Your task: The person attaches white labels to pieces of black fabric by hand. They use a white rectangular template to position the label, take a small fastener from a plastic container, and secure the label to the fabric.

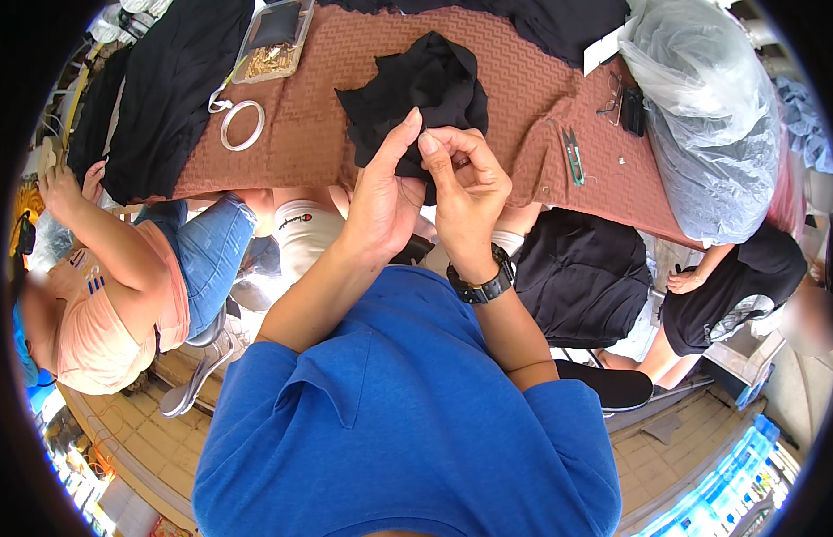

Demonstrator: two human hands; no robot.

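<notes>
My left hand and my right hand are raised together in front of me, both pinching the near edge of a crumpled black garment that lies on the brown patterned table cover. The left fingers point up along the cloth. The right thumb and forefinger are curled closed at the cloth's edge; anything finer between them is too small to see. A dark watch sits on my right wrist.
Green thread snips lie right of the garment. A white tape ring and a clear tray of small parts sit at left. More black cloth drapes left; clear plastic bags stand right. Seated people flank me on both sides.
</notes>
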